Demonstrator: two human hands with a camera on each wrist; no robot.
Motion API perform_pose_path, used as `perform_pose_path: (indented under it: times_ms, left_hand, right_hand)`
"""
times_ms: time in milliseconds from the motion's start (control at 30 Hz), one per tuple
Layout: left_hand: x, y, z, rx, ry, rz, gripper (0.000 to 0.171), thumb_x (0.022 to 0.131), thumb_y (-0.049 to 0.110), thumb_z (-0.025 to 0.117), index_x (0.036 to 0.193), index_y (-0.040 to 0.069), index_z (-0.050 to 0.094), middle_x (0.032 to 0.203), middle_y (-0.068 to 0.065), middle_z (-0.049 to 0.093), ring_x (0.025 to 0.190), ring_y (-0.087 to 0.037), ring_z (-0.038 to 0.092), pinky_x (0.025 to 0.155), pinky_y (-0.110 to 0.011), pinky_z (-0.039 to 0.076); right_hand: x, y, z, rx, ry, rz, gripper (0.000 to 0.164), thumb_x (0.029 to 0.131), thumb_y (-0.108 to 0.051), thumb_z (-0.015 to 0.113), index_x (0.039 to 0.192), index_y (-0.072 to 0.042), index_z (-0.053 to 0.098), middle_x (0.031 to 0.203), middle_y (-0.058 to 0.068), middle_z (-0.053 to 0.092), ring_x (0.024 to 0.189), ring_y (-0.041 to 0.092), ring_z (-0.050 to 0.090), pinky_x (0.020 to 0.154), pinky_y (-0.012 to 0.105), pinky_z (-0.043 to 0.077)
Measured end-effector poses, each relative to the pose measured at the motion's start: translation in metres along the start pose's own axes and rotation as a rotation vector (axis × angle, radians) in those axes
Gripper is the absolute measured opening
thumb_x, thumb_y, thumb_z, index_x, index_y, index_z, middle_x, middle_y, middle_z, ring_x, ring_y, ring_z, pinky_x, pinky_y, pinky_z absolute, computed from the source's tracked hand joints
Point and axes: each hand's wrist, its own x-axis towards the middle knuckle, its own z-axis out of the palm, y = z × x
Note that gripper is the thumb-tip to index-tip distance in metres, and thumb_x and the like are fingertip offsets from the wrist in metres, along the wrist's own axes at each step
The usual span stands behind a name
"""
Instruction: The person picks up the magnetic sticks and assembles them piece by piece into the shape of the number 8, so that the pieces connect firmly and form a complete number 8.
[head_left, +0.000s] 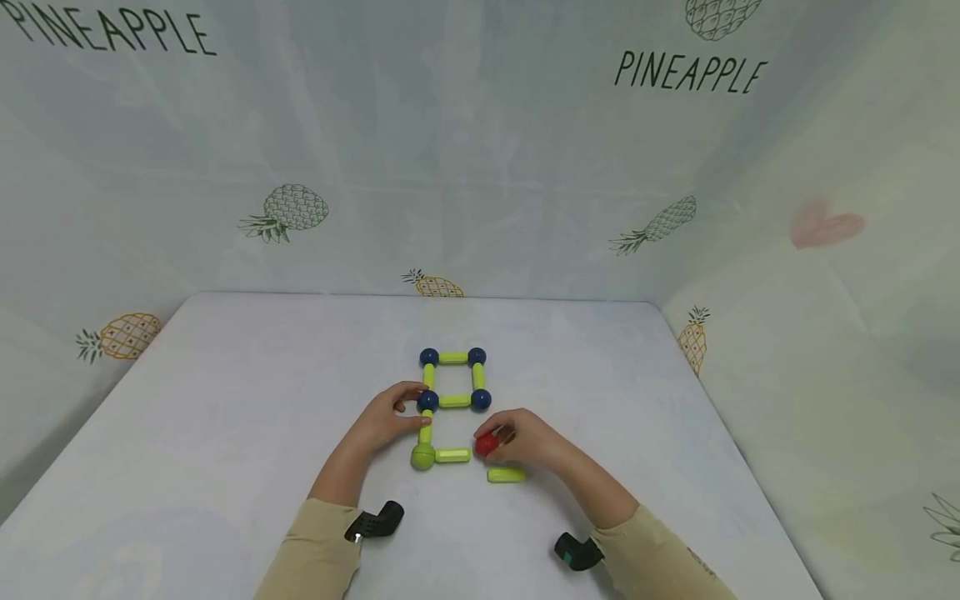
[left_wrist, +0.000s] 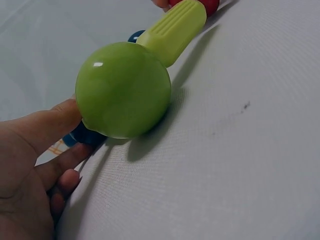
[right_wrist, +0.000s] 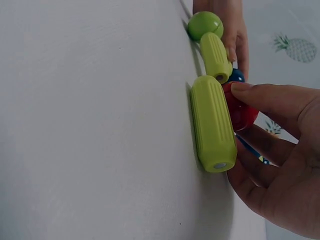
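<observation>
A figure of yellow-green rods and balls lies flat on the table. Four corners of its square are blue balls, with a green ball at the lower left. My left hand holds the figure at its left side, thumb and fingers about the near-left blue ball and the rod below it. With thumb and fingers my right hand pinches a red ball. This ball is close to the free end of the bottom rod. A loose rod lies just beside the red ball.
The white table reaches back to a hanging cloth printed with pineapples. Black wrist devices stick out from both sleeves, one at the left and one at the right.
</observation>
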Motion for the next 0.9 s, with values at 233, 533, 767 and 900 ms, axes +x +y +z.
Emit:
perform_pose_path:
  times_ms: [233,533,767,900]
  left_hand:
    - [0.0005,-0.0006,-0.0004,-0.006,-0.001,0.005,0.057,0.081,0.019,0.081,0.132,0.014,0.058,0.125,-0.005,0.062,0.095,-0.021,0.047,0.079,-0.038,0.038]
    - [0.0001,-0.0003,0.0007,-0.019,0.014,-0.009,0.05,0.085,0.022,0.078,0.131,0.016,0.06,0.122,-0.004,0.063,0.093,-0.022,0.047,0.077,-0.037,0.037]
    - [0.0013,-0.0029,0.0046,-0.051,0.067,-0.002,0.037,0.09,0.021,0.072,0.126,0.014,0.064,0.117,-0.006,0.066,0.084,-0.02,0.045,0.071,-0.035,0.035]
    - [0.0018,-0.0032,0.006,-0.055,0.082,-0.015,0.035,0.091,0.021,0.072,0.124,0.016,0.065,0.117,-0.006,0.066,0.084,-0.02,0.046,0.072,-0.035,0.036]
  right_hand:
    - [0.0018,-0.0012,0.0039,0.02,-0.009,0.006,0.026,0.08,-0.009,0.081,0.103,-0.018,0.074,0.099,-0.003,0.063,0.089,0.019,0.055,0.075,0.032,0.05]
    - [0.0016,-0.0005,0.0042,0.029,-0.018,-0.004,0.027,0.08,-0.008,0.08,0.105,-0.016,0.074,0.099,-0.003,0.062,0.088,0.019,0.055,0.075,0.032,0.05]
    - [0.0018,0.0021,0.0044,0.026,-0.019,-0.012,0.027,0.08,-0.008,0.08,0.105,-0.016,0.074,0.099,-0.003,0.062,0.089,0.019,0.055,0.076,0.032,0.05]
    - [0.0007,0.0035,0.0045,0.014,-0.017,-0.01,0.026,0.081,-0.01,0.08,0.105,-0.018,0.074,0.1,-0.003,0.062,0.09,0.019,0.054,0.076,0.032,0.05]
